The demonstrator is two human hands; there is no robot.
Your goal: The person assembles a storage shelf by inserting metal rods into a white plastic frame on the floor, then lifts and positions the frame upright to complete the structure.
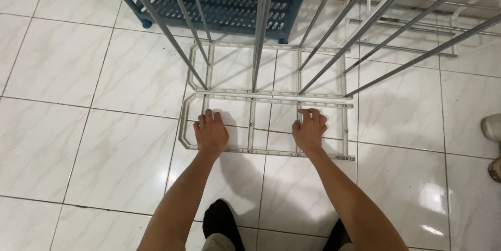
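Grey plastic lattice panel (269, 96) — flat on the white tiled floor (78, 141), centre of frame, metal tubes (172, 34) rising from its sockets; left hand (211, 133) open, palm down on the panel's lower left cells; right hand (309, 131) likewise spread flat, lower right cells. Blue slatted rack (224, 0) — top centre; white wire frame (412, 26), upper right.

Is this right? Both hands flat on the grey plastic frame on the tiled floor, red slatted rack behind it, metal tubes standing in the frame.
Not quite: the slatted rack is blue, not red, as the head view shows. The rest holds: left hand and right hand press flat on the grey plastic frame on the tiled floor, with metal tubes standing in it.
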